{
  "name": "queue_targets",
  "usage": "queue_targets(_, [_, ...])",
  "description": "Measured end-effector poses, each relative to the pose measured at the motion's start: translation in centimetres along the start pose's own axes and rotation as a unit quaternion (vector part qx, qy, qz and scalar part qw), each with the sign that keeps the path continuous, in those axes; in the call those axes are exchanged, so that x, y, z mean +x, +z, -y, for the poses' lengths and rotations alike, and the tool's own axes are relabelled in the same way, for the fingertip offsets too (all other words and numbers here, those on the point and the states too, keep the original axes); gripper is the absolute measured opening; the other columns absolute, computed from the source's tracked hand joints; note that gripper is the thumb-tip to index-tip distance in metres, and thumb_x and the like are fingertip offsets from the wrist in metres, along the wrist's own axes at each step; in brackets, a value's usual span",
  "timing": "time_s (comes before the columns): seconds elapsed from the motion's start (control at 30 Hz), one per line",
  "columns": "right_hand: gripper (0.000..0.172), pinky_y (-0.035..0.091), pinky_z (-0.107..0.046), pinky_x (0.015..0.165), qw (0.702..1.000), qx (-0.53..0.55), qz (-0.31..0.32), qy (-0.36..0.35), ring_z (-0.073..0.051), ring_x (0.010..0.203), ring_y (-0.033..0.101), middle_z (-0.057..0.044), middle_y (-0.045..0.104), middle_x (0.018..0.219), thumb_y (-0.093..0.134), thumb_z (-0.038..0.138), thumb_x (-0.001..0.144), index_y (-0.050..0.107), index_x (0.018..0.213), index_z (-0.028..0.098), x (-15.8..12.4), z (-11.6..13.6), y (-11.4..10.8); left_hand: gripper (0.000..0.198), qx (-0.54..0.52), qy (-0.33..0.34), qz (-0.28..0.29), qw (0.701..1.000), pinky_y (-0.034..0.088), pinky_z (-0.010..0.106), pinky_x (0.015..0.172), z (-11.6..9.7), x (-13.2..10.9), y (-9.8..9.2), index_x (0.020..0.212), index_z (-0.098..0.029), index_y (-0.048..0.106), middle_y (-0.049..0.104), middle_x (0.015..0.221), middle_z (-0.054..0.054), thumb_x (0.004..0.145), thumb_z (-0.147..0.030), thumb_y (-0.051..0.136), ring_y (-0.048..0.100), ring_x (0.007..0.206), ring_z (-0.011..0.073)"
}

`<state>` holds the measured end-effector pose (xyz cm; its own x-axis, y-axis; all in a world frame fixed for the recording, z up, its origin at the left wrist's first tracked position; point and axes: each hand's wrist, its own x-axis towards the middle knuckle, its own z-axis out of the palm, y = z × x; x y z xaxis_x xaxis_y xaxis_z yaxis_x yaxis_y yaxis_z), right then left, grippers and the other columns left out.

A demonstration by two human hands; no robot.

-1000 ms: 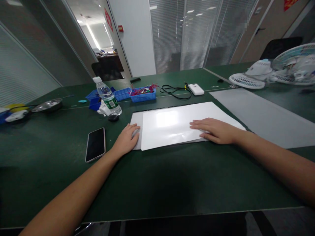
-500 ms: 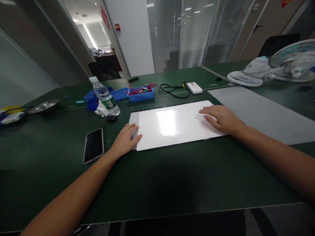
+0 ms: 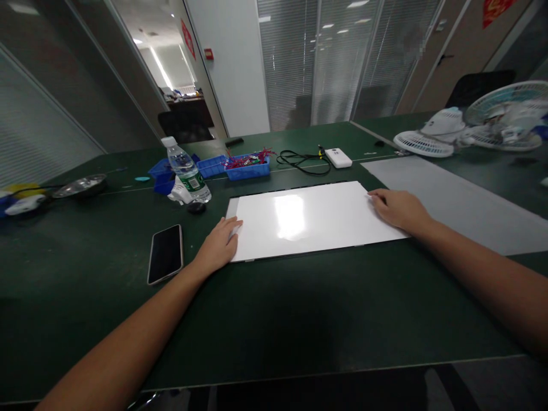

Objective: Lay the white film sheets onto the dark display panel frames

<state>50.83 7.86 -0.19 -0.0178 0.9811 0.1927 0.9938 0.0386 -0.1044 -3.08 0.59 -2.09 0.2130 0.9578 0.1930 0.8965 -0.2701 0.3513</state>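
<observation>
A glossy white sheet (image 3: pixel 325 220) lies over a flat panel on the green table (image 3: pixel 325 319), with a greyish strip of the panel showing at its left end. My left hand (image 3: pixel 219 242) rests at that left end, fingers apart on the strip and the sheet's edge, gripping nothing. At the sheet's right end is my right hand (image 3: pixel 398 211), its thumb and fingers pinched together on the sheet's edge. Bright light reflects off the middle of the sheet.
A phone (image 3: pixel 165 254) lies left of my left hand. Behind stand a water bottle (image 3: pixel 188 172), a blue tray (image 3: pixel 247 170) of red wires, a black cable (image 3: pixel 303 162) and a white device (image 3: pixel 338 158). A translucent sheet (image 3: pixel 454 200) and fan parts (image 3: pixel 445 134) are at right.
My right hand has moved right and its fingers have closed on the sheet's edge. The sheet's left edge now sits further left, covering more of the strip. My left hand stays by the left end.
</observation>
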Motion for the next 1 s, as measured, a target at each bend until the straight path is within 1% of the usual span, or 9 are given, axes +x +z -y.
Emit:
queue_targets(0.1, [0.062, 0.057, -0.053, 0.091, 1.0, 0.013, 0.002, -0.018, -0.038, 0.107, 0.073, -0.017, 0.079, 0.128, 0.035, 0.053, 0.11, 0.073, 0.147, 0.022, 0.0, 0.3, 0.3, 0.062, -0.004, -0.014, 0.0, 1.0, 0.033, 0.06, 0.136, 0.3, 0.0, 0.2, 0.153, -0.013, 0.064, 0.055, 0.169, 0.015, 0.096, -0.031, 0.048, 0.041, 0.164, 0.038])
queue_targets(0.2, [0.062, 0.057, -0.056, 0.094, 0.999, 0.035, 0.004, -0.031, -0.039, 0.11, 0.074, -0.016, 0.078, 0.132, 0.036, 0.054, 0.109, 0.073, 0.148, 0.022, 0.0, 0.6, 0.4, 0.062, -0.012, -0.016, -0.006, 1.0, 0.032, 0.061, 0.136, 0.5, -0.1, 0.4, 0.153, -0.014, 0.064, 0.056, 0.168, 0.015, 0.096, -0.034, 0.048, 0.04, 0.164, 0.0385])
queue_targets(0.3, [0.063, 0.058, -0.055, 0.094, 0.998, 0.051, 0.004, -0.039, -0.038, 0.11, 0.075, -0.015, 0.079, 0.128, 0.035, 0.056, 0.11, 0.074, 0.147, 0.023, -0.2, 0.9, 0.4, 0.063, -0.022, -0.012, -0.011, 1.0, 0.032, 0.062, 0.135, 0.5, -0.2, 0.4, 0.152, -0.015, 0.065, 0.057, 0.167, 0.015, 0.1, -0.046, 0.048, 0.04, 0.164, 0.0394])
queue_targets(0.4, [0.064, 0.059, -0.052, 0.093, 0.997, 0.062, -0.001, -0.046, -0.036, 0.108, 0.075, -0.013, 0.081, 0.124, 0.034, 0.059, 0.11, 0.074, 0.147, 0.024, -0.3, 1.1, 0.4, 0.068, -0.025, -0.015, -0.006, 1.0, 0.032, 0.061, 0.135, 0.4, -0.3, 0.3, 0.151, -0.015, 0.066, 0.057, 0.167, 0.016, 0.1, -0.059, 0.051, 0.039, 0.165, 0.0405])
queue_targets(0.57, [0.062, 0.058, -0.053, 0.094, 0.995, 0.068, -0.004, -0.066, -0.036, 0.109, 0.075, -0.011, 0.078, 0.135, 0.037, 0.056, 0.109, 0.071, 0.15, 0.024, -0.2, 1.0, 0.6, 0.063, -0.01, -0.017, 0.001, 1.0, 0.034, 0.061, 0.134, 0.4, -0.2, 0.1, 0.149, -0.017, 0.067, 0.057, 0.167, 0.015, 0.1, -0.054, 0.054, 0.041, 0.164, 0.0401])
queue_targets(0.7, [0.062, 0.059, -0.052, 0.093, 0.995, 0.07, -0.004, -0.071, -0.035, 0.107, 0.075, -0.013, 0.079, 0.131, 0.039, 0.055, 0.108, 0.072, 0.15, 0.023, -0.2, 1.1, 0.7, 0.063, -0.011, -0.02, 0.004, 1.0, 0.034, 0.061, 0.134, 0.5, -0.1, 0.2, 0.15, -0.017, 0.066, 0.057, 0.168, 0.015, 0.1, -0.052, 0.053, 0.04, 0.164, 0.0397])
queue_targets(0.77, [0.062, 0.059, -0.05, 0.095, 0.995, 0.068, -0.005, -0.077, -0.034, 0.109, 0.075, -0.012, 0.078, 0.134, 0.04, 0.055, 0.108, 0.072, 0.15, 0.023, -0.2, 1.2, 0.6, 0.063, -0.01, -0.021, 0.004, 1.0, 0.034, 0.061, 0.134, 0.5, -0.1, 0.2, 0.15, -0.018, 0.067, 0.057, 0.168, 0.014, 0.1, -0.053, 0.053, 0.04, 0.164, 0.0396])
queue_targets(0.87, [0.062, 0.058, -0.05, 0.096, 0.997, 0.052, -0.009, -0.062, -0.034, 0.111, 0.074, -0.013, 0.077, 0.135, 0.043, 0.055, 0.107, 0.071, 0.15, 0.022, 0.0, 0.9, 0.2, 0.062, -0.006, -0.023, 0.002, 1.0, 0.035, 0.06, 0.134, 0.4, -0.1, 0.2, 0.149, -0.018, 0.068, 0.058, 0.167, 0.014, 0.099, -0.053, 0.053, 0.041, 0.164, 0.0398])
queue_targets(1.0, [0.065, 0.055, -0.053, 0.101, 0.998, 0.002, -0.058, -0.006, -0.039, 0.12, 0.071, -0.021, 0.076, 0.134, 0.044, 0.054, 0.107, 0.07, 0.15, 0.014, 0.6, -1.0, -1.2, 0.066, 0.001, -0.026, 0.015, 1.0, 0.033, 0.059, 0.135, 0.0, 0.0, 0.0, 0.15, -0.014, 0.067, 0.054, 0.169, 0.017, 0.1, -0.054, 0.05, 0.038, 0.165, 0.0414])
